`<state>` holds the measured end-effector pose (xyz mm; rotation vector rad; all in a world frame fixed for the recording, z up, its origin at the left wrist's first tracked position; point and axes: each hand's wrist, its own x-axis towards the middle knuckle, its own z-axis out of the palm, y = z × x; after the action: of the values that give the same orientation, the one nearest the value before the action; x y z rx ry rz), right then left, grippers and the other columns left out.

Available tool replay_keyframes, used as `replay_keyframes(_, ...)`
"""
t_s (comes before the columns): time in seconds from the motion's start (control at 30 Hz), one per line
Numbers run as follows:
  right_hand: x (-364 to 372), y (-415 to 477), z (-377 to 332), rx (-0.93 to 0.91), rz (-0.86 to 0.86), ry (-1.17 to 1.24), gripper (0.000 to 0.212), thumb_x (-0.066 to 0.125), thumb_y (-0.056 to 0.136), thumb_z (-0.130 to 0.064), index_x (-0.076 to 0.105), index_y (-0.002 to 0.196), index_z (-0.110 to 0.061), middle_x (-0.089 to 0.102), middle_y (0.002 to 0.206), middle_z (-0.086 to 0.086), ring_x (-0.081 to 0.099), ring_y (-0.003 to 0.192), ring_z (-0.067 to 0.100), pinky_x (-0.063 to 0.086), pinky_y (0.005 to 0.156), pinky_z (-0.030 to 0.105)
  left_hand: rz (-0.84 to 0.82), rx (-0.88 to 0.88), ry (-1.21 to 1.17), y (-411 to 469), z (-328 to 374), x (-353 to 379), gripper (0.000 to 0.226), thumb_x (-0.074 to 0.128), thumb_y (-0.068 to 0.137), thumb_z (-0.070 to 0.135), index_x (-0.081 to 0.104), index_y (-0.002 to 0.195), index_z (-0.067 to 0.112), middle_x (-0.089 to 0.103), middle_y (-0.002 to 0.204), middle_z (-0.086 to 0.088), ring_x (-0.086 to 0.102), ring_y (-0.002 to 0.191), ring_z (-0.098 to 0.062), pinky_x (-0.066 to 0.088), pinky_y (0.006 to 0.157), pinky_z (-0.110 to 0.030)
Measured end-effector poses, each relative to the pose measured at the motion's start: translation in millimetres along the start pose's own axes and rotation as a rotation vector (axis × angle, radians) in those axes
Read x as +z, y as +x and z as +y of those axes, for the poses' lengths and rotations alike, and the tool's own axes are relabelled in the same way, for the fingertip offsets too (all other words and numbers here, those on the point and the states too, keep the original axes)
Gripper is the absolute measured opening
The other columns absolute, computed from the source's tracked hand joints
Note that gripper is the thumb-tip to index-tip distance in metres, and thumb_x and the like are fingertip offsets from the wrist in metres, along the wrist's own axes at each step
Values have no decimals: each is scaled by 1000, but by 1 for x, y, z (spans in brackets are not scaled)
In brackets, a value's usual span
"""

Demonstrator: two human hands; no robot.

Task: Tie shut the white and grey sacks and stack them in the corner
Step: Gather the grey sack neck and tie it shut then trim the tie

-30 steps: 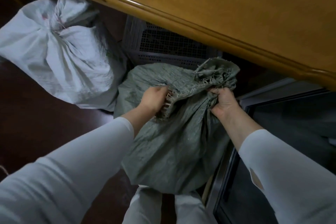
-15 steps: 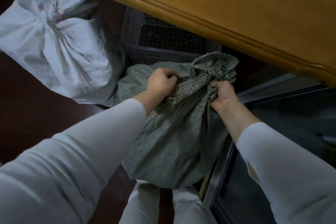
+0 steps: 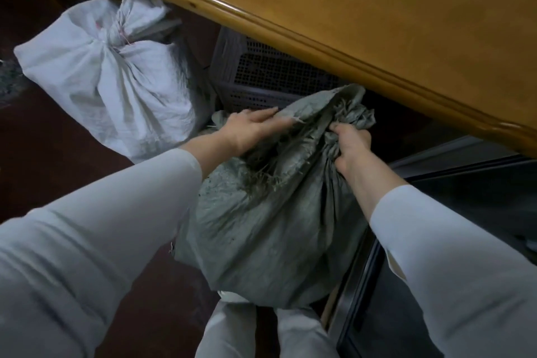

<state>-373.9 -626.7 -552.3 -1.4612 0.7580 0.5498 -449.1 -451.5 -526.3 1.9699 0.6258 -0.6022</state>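
Grey woven sack (image 3: pixel 270 227) stands at frame centre, neck running up-right toward the table (image 3: pixel 377 38) edge: right hand (image 3: pixel 350 145) grips the gathered neck tight, left hand (image 3: pixel 250 131), w/ fingers nearly straight, lies on the loose flap just left of it; tied white sack (image 3: pixel 116 81) at upper left.

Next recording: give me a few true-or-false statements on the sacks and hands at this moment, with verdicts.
The white sack is tied at its neck. True.
The right hand grips the grey sack's gathered neck. True.
The left hand holds the white sack. False: it lies with straight fingers on the grey sack.
The grey sack sits on the wooden table. False: it is below the table's edge.
A perforated crate stands under the table. True.
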Motion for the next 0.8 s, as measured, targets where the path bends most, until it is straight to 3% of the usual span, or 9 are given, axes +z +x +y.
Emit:
replay_keyframes(0.07, 6, -1, 0, -19, 7, -8, 37, 64, 78, -1, 56, 113, 1, 64, 98, 19, 65, 87, 33, 55, 74, 42, -61, 24, 363, -2, 5, 14, 126, 51, 46, 91, 0, 148, 36, 12, 155, -6, 8, 143, -31, 16, 116, -50)
replay_keyframes(0.13, 11, 2, 1, -24, 13, -24, 37, 65, 77, -3, 56, 114, 0, 65, 100, 19, 66, 88, 33, 56, 75, 42, 34, 146, 649, -8, 7, 33, 136, 56, 47, 88, -18, 146, 30, 9, 155, -7, 12, 141, -32, 21, 114, -49)
replay_keyframes(0.23, 14, 5, 1, -48, -11, -109, 41, 71, 71, -8, 58, 110, -3, 65, 105, 17, 64, 95, 35, 55, 84, 46, 164, 283, 654, -5, -4, 49, 79, 58, 84, 45, 14, 147, 32, 45, 136, -11, 44, 123, -33, 43, 97, -43)
replay_keyframes(0.3, 12, 12, -2, -99, -31, -217, 52, 77, 64, -12, 54, 110, -4, 63, 110, 15, 61, 100, 33, 51, 92, 47, 268, 251, 423, 1, -10, 40, 41, 49, 91, 23, 48, 131, 24, 61, 120, -12, 56, 111, -31, 48, 87, -39)
replay_keyframes(0.37, 8, 15, -6, -195, -64, -347, 55, 76, 68, -7, 50, 116, -4, 59, 113, 11, 57, 104, 27, 46, 96, 37, 310, 125, 124, 8, -10, 21, 21, 50, 92, 15, 62, 109, 10, 66, 108, -16, 61, 103, -30, 48, 85, -36)
replay_keyframes(0.5, 12, 7, -14, -500, -331, -569, 40, 67, 81, 3, 58, 119, -2, 61, 117, 7, 54, 110, 15, 43, 84, 15, 239, 1, -141, 18, 11, -5, 22, 49, 96, 25, 64, 90, 10, 64, 88, -10, 60, 85, -22, 47, 78, -31)
replay_keyframes(0.63, 27, 1, -17, -282, -786, -734, 56, 79, 61, 8, 60, 106, -18, 66, 107, -4, 61, 103, 12, 49, 91, 27, 184, -28, -207, 23, 36, -7, 29, 46, 98, 23, 63, 116, 7, 66, 95, -2, 58, 84, -13, 43, 69, -22)
replay_keyframes(0.7, 35, 2, -9, -264, -789, -706, 58, 82, 58, 6, 61, 109, -15, 68, 104, -2, 63, 96, 9, 53, 87, 25, 142, -59, -150, 26, 42, -7, 30, 43, 100, 19, 58, 123, 7, 62, 119, -5, 57, 86, -10, 41, 66, -19)
replay_keyframes(0.8, 45, 4, 11, -324, -517, -480, 42, 75, 71, 3, 63, 111, -5, 68, 109, 9, 64, 94, 18, 55, 86, 34, 76, -95, -306, 25, 38, -14, 17, 58, 92, 20, 66, 82, 9, 71, 82, -7, 63, 64, -17, 50, 57, -27)
